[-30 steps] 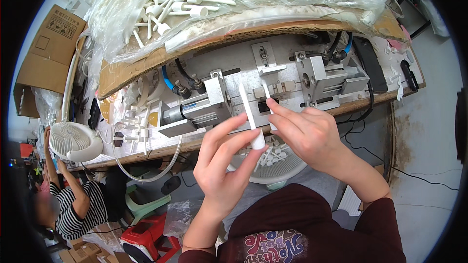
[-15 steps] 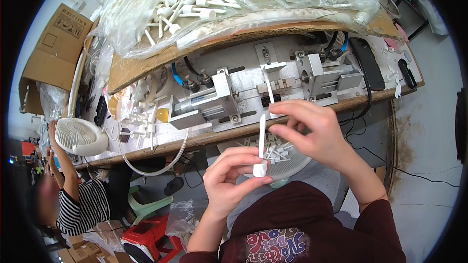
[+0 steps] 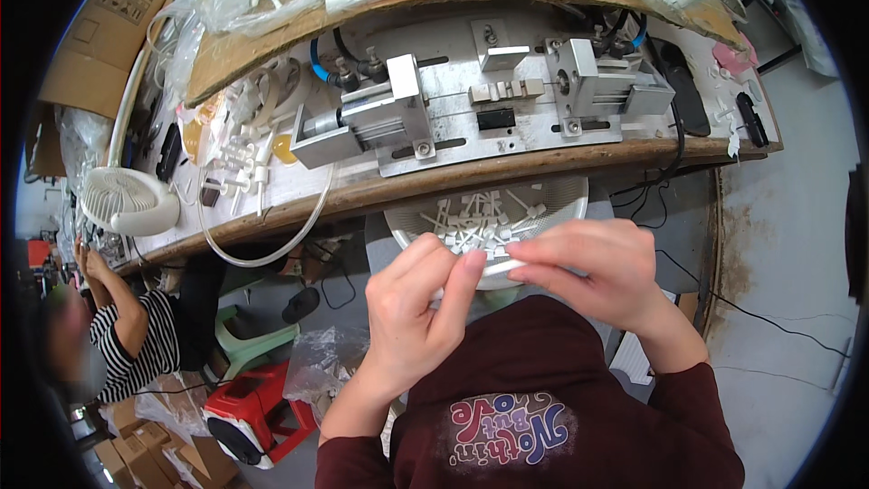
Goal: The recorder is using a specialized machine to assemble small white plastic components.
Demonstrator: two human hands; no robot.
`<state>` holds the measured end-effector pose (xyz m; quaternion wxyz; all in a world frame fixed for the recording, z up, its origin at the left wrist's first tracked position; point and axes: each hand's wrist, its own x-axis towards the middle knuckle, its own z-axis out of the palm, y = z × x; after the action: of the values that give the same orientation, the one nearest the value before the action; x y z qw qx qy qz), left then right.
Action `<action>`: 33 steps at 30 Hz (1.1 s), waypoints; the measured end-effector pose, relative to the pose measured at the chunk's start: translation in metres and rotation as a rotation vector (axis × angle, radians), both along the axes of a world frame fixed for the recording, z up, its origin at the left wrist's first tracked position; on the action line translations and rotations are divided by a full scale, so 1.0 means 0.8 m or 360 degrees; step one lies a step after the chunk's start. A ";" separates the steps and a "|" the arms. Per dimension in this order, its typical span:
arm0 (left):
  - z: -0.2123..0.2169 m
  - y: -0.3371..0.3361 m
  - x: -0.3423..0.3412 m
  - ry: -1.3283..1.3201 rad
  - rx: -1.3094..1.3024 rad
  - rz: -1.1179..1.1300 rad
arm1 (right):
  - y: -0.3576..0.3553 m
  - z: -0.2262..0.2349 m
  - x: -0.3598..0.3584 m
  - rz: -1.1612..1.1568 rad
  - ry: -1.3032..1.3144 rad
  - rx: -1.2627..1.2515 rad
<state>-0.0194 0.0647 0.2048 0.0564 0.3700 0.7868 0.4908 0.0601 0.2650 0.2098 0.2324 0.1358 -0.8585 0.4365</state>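
White stem point(image 3: 501, 264) | pinched by left hand point(image 3: 412, 317) | right hand point(image 3: 588, 267) | over basin point(image 3: 561, 208)

The wooden desk point(image 3: 507, 177) carries a metal machine point(image 3: 471, 104), a white fan point(image 3: 127, 204) and loose white plastic parts point(image 3: 237, 167).

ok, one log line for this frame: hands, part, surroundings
left hand: pinching white plastic stick | right hand: pinching same stick | below: white basket of similar parts | bench: metal fixture untouched
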 end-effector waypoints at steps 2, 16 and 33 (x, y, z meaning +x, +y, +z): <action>0.007 0.009 0.003 -0.0021 0.0102 0.0110 | -0.006 0.002 0.009 -0.0007 0.0174 0.0220; 0.012 0.005 0.014 0.0329 -0.0015 0.0058 | -0.014 -0.007 0.026 0.0028 0.0333 0.0373; 0.084 0.070 -0.267 0.1267 -0.0218 0.0570 | 0.097 0.077 -0.214 -0.0485 0.0219 0.0229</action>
<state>-0.2333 0.1208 0.2719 -0.3127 0.3834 0.8296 0.2588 -0.1115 0.3425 0.2716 0.3439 0.0499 -0.8802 0.3233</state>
